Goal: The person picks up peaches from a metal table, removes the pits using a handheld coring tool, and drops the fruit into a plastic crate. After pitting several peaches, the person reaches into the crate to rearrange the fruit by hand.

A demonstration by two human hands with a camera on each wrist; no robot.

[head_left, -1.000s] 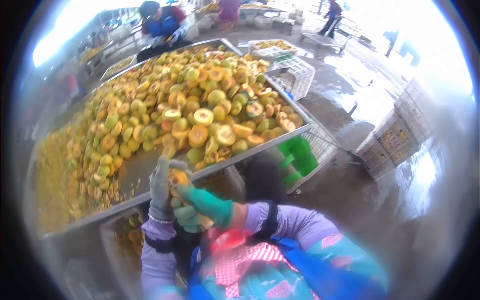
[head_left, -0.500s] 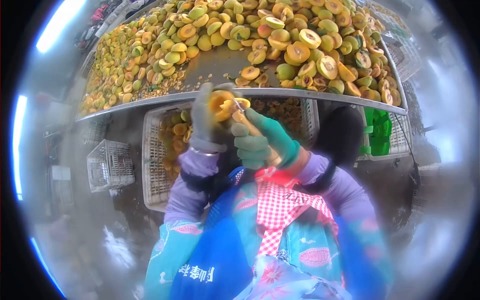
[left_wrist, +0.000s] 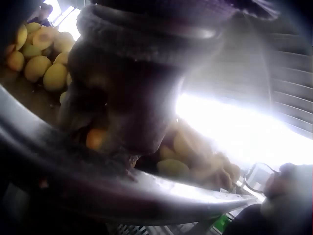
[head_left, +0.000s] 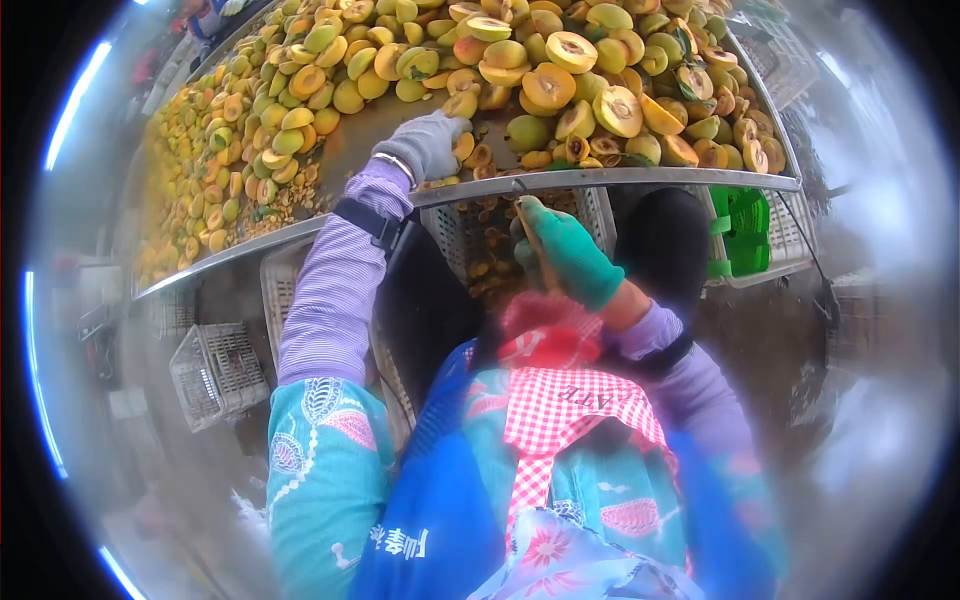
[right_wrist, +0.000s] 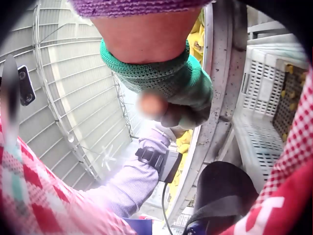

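The green-gloved right hand [head_left: 572, 255] grips a slim wooden-handled tool [head_left: 531, 222], its long axis pointing far and slightly left; past the rim of the grey metal desk [head_left: 650, 176], the grey-gloved left hand [head_left: 426, 146] is nearer the orange halved fruit [head_left: 463, 147], just to its right; whether that grip is closed, I cannot tell
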